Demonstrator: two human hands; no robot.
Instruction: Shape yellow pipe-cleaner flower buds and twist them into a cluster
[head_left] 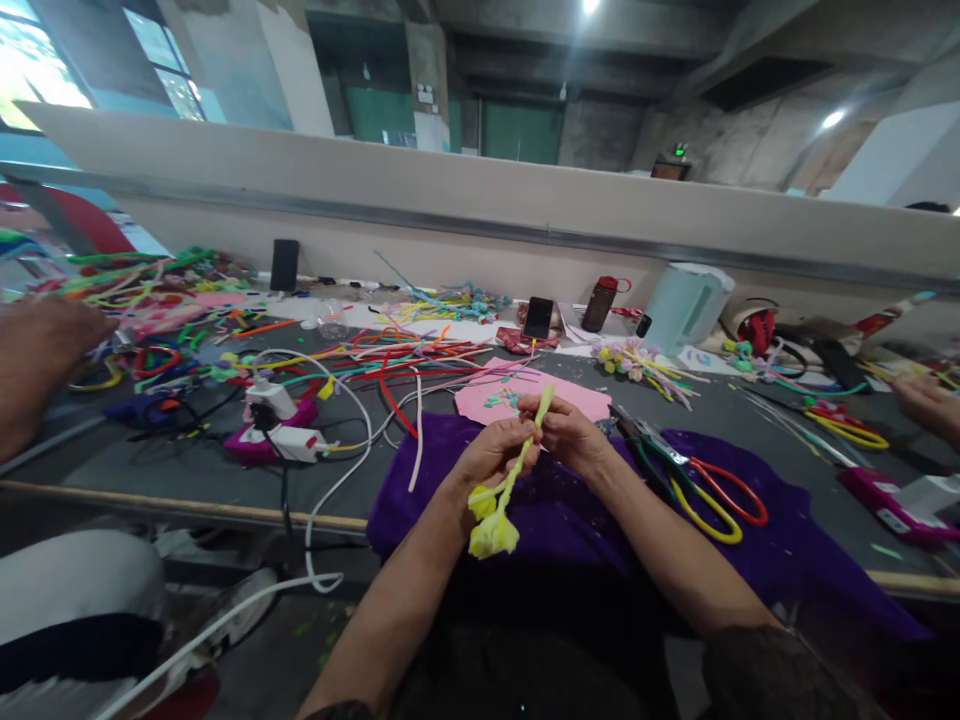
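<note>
Yellow-green pipe-cleaner stem (517,470) pinched upright above purple cloth (570,520): left hand (491,455) fingers clamped low, right hand (566,430) fingers clamped near top. Probably light, bendy, fuzzy; best gripped mid-stem, above fluffy yellow tuft (493,535).

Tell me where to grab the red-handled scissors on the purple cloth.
Take the red-handled scissors by the red loop, coming from the right hand's side: the handles lie toward you and to the right, blades pointing up-left, flat on the purple cloth.

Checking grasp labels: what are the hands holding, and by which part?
Both hands hold one yellow-green pipe-cleaner flower: left hand grips mid-stem above the bloom, right hand pinches the upper stem near its tip.
</note>
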